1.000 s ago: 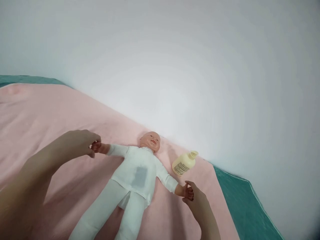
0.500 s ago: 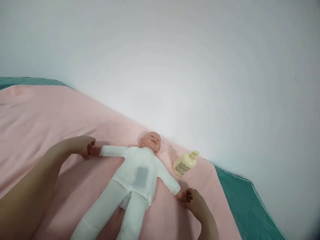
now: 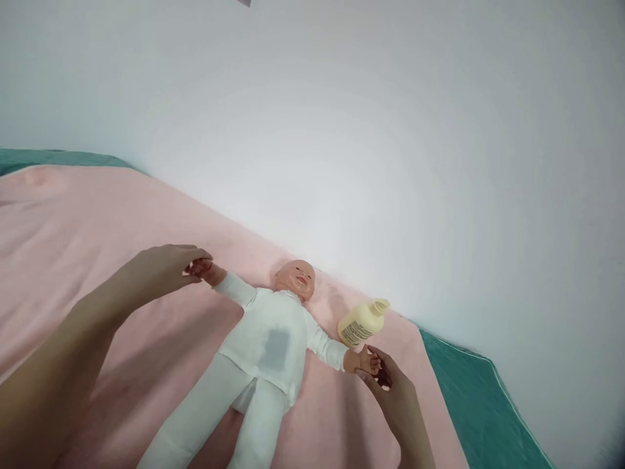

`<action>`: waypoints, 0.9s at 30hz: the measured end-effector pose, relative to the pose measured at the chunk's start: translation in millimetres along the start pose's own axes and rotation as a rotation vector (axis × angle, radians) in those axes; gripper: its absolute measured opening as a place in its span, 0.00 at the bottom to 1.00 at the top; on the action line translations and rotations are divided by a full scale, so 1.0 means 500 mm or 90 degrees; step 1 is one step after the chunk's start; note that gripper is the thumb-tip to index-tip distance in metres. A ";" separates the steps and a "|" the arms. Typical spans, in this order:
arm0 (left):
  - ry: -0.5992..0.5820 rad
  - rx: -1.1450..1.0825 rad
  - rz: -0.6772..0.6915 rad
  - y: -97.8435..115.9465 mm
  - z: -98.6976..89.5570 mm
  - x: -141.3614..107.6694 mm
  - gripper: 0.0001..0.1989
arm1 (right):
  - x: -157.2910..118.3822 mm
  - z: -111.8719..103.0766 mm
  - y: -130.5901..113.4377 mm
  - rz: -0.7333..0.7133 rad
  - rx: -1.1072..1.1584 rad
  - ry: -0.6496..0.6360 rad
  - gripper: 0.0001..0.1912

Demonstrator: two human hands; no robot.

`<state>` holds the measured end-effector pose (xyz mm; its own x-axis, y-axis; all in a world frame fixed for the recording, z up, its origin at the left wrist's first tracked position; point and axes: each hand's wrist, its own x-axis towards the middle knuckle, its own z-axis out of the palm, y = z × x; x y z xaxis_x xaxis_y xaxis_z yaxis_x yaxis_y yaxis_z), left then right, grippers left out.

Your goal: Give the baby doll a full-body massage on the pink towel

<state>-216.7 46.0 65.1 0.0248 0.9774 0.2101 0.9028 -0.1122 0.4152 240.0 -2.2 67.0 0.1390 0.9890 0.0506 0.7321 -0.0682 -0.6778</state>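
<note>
A baby doll (image 3: 263,332) with a bald head, white cloth body and grey patch on its belly lies on its back, arms spread. At the left, my left hand (image 3: 178,264) is closed around one of the doll's hands, lifting that arm off the cloth. My right hand (image 3: 390,381) grips the doll's other hand between thumb and fingers, and that arm is raised too. The doll's small fingers show inside my right grip. The lower legs run out of view at the bottom.
A pale yellow pump bottle (image 3: 362,324) with printed text stands by the doll's head, close to my right hand. Pink cloth (image 3: 112,208) lies under the doll, over a green surface (image 3: 483,391). A white wall (image 3: 342,130) rises behind.
Both of my hands have moved up with the doll's hands in them. The left one has also come inward, bending the doll's arm upward. The bottle stays put.
</note>
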 end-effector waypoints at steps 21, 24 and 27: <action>-0.057 -0.040 0.501 0.217 0.147 -0.038 0.13 | -0.055 0.172 -0.135 -0.406 -0.046 -0.122 0.16; -0.028 -0.024 0.541 0.209 0.166 -0.039 0.12 | -0.058 0.183 -0.133 -0.433 -0.135 -0.116 0.17; -0.021 -0.027 0.549 0.206 0.182 -0.042 0.13 | -0.061 0.194 -0.133 -0.461 -0.192 -0.105 0.16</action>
<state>-85.3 30.0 22.8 0.7067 0.5530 0.4413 0.5468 -0.8227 0.1554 122.4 -15.1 39.5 -0.5232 0.8061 0.2767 0.7546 0.5890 -0.2892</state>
